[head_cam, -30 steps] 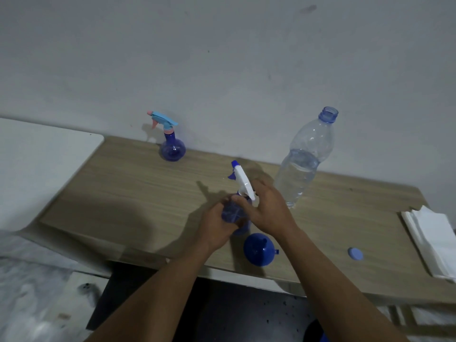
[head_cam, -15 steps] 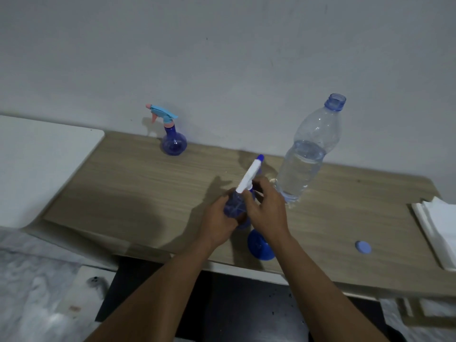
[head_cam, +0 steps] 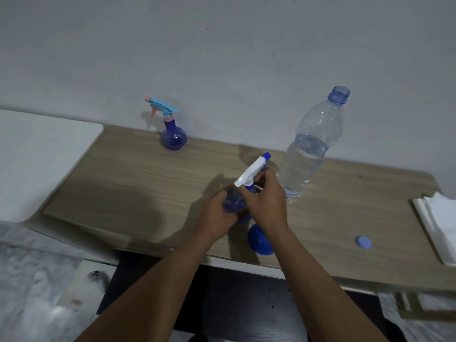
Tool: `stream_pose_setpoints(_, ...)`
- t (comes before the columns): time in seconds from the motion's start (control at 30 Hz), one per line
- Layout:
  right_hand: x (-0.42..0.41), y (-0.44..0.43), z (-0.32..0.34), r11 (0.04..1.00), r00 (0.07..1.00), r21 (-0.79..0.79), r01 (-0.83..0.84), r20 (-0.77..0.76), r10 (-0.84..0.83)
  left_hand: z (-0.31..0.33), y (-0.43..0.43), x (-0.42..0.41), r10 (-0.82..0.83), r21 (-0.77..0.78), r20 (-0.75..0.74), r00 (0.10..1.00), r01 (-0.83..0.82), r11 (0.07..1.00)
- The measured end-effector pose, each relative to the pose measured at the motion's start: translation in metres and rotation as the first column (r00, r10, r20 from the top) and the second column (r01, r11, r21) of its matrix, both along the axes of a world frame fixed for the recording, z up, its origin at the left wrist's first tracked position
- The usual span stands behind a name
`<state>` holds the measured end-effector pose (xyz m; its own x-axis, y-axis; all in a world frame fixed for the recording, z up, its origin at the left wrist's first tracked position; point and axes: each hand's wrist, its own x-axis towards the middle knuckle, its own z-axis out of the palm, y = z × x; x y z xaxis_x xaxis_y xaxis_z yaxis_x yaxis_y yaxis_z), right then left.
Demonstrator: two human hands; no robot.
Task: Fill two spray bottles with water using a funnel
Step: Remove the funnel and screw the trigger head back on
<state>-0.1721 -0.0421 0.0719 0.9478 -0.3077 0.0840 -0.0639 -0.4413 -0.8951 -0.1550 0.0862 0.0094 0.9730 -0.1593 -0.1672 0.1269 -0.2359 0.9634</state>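
Funnel (head_cam: 260, 240) seemingly at table (head_cam: 138, 183) edge

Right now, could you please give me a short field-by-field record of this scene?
left hand: grips the round blue spray bottle body
right hand: fingers on its white trigger sprayer head
second blue spray bottle with light-blue sprayer: upright near the wall
clear plastic water bottle: upright, uncapped, partly full
blue plastic funnel: on the wooden table, near edge
round blue cap: loose, right side
white napkins: far right
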Motion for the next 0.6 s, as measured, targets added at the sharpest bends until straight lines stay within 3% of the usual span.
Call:
stream_pose_setpoints(0.2, -0.003, 0.001, -0.006, 0.997, 0.997, -0.065, -0.051, 0.057, 0.055, 0.005, 0.000, -0.003, -0.008, -0.048, 0.005, 1.000, 0.008, 0.999)
stream_pose_setpoints(0.33, -0.002, 0.002, -0.004, 1.000, 1.000, 0.029, 0.002, 0.029, -0.002, 0.005, 0.001, -0.004, -0.004, -0.030, -0.010, 1.000, 0.004, 1.000)
stream_pose_setpoints(0.5, -0.006, 0.001, -0.013, 0.998, 0.996, -0.020, -0.059, 0.060, 0.060, 0.001, 0.001, -0.003, -0.009, -0.051, 0.015, 1.000, 0.010, 0.999)
stream_pose_setpoints(0.6, -0.003, 0.002, -0.010, 0.999, 0.999, 0.030, -0.017, 0.044, 0.016, -0.002, 0.000, -0.002, -0.010, -0.033, 0.015, 1.000, 0.010, 0.999)
